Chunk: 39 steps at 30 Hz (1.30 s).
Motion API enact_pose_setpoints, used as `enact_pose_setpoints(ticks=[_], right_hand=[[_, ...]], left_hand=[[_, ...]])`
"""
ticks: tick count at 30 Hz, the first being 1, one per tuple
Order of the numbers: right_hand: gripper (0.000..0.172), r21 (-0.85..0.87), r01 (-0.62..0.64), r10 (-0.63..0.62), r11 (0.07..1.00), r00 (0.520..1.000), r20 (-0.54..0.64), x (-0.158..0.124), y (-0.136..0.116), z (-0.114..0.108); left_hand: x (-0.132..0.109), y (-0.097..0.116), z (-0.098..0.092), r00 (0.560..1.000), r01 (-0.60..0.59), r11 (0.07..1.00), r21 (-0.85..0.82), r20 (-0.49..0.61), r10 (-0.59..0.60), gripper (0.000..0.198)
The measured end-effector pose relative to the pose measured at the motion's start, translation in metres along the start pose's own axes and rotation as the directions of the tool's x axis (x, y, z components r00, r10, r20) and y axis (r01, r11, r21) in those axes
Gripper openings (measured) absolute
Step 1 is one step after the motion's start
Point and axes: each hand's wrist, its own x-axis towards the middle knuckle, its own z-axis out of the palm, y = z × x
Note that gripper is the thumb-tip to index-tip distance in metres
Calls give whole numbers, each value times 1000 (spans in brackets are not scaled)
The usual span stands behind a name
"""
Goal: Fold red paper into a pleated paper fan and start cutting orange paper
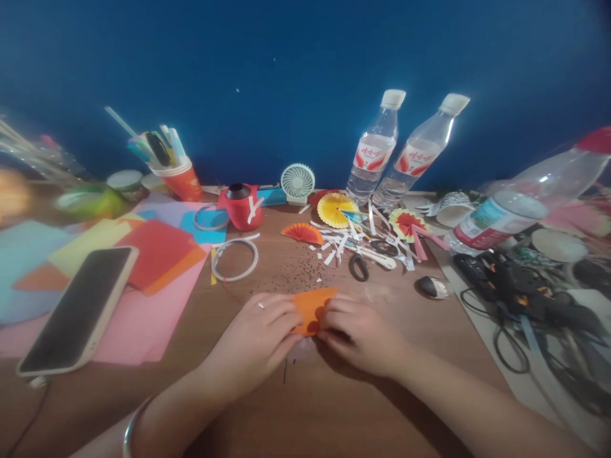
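Between my two hands is a piece of orange paper (pixel 310 308), slightly bent, just above the wooden table (pixel 296 420). My left hand (pixel 267 327) grips its left side, fingers behind and thumb in front; a ring and a bracelet are on this hand and wrist. My right hand (pixel 358 334) pinches its right side with curled fingers. Beyond the paper, small dark specks are scattered over the table. Farther back lie an orange-red folded paper fan (pixel 302 233), a yellow paper rosette (pixel 337 210), white paper strips and black-handled scissors (pixel 359 267).
A phone (pixel 79 312) rests on coloured paper sheets (pixel 162 254) at the left. Behind stand a cup of pens (pixel 179 181), a red round container (pixel 243 210), a small fan (pixel 298 183) and two water bottles (pixel 375 149). At right are a tilted bottle (pixel 496 219) and black cables (pixel 515 292).
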Motion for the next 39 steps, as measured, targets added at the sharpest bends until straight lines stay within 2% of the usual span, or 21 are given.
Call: enact_pose_setpoints(ticks=[2, 6, 7, 8, 10, 14, 18, 24, 31, 35, 39], right_hand=[[12, 27, -88, 88, 996, 996, 13, 0, -2, -1], [12, 45, -200, 199, 979, 980, 31, 1, -8, -3], [12, 48, -223, 221, 974, 975, 35, 1, -9, -4], [11, 52, -241, 239, 969, 970, 41, 1, -10, -4], [10, 61, -255, 252, 965, 966, 56, 3, -12, -5], [11, 73, -271, 266, 960, 961, 71, 6, -15, -6], [13, 89, -318, 314, 944, 947, 63, 7, -14, -4], [15, 83, -354, 352, 932, 935, 39, 7, -12, -1], [16, 78, -357, 357, 931, 934, 15, 8, -11, 2], [16, 70, -343, 345, 937, 939, -9, 8, -10, 3], [17, 84, -327, 331, 941, 943, -26, 6, -8, 4]], left_hand=[[-4, 7, 0, 1000, -12, 998, 64, -11, 13, 17], [-22, 32, 9, 975, -219, 948, 232, 11, 222, 22], [-26, 38, 13, 970, -231, 930, 284, -10, 244, 27], [-30, 43, 17, 970, -220, 921, 323, -27, 241, 29], [-35, 49, 23, 977, -197, 904, 380, 4, 211, 34], [-34, 46, 28, 987, -162, 893, 419, 63, 150, 40], [-31, 41, 27, 988, -145, 888, 436, 12, 155, 40], [-32, 37, 26, 972, -186, 889, 418, -54, 229, 35], [-29, 37, 28, 991, -109, 927, 360, -38, 131, 36], [-29, 37, 29, 991, -90, 937, 338, -68, 119, 36], [-31, 37, 28, 994, -79, 938, 339, -40, 98, 36]])
